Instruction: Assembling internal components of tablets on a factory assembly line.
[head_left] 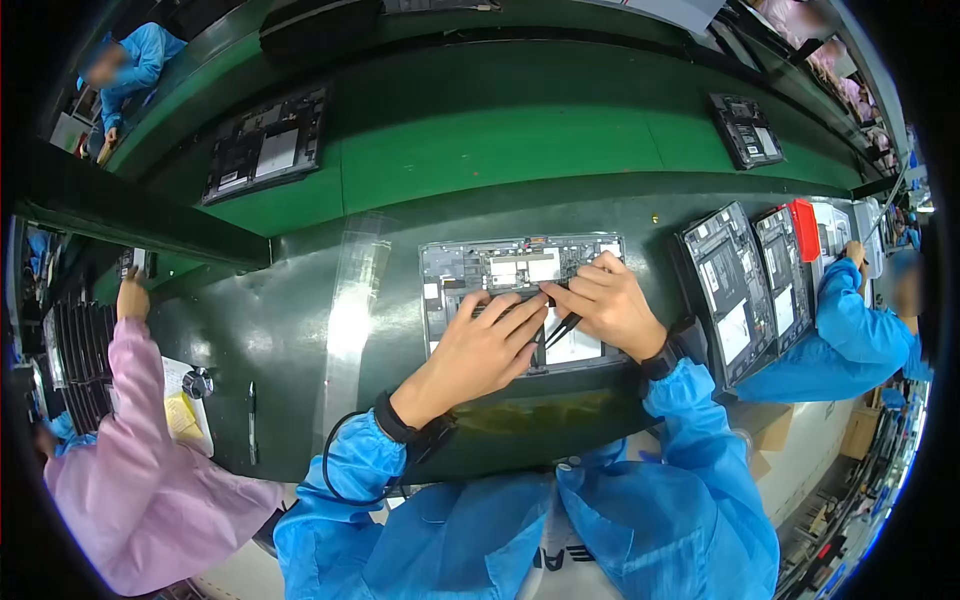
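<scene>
In front of me lies an uncovered laptop base [450, 262], its circuit boards and pale rectangular parts exposed. My left hand [482, 345] rests over its middle, palm down. Its fingers are stretched out and a little apart, with the index fingertip close to my right fingertips; I see nothing held in it. My right hand [612, 308] is closed over the right half of the base. Black tweezers [562, 330] sit in it, their tips angled down toward me. Its thumb and index finger meet near the centre of the base; anything small between them is hidden.
More uncovered laptop bases [722, 290] lean at the right beside a red tray [803, 230]. Others lie on the green far strip [480, 150]. A clear plastic strip [350, 320] and a pen [252, 425] lie left. Co-workers sit at both sides, one with a pink sleeve [140, 400].
</scene>
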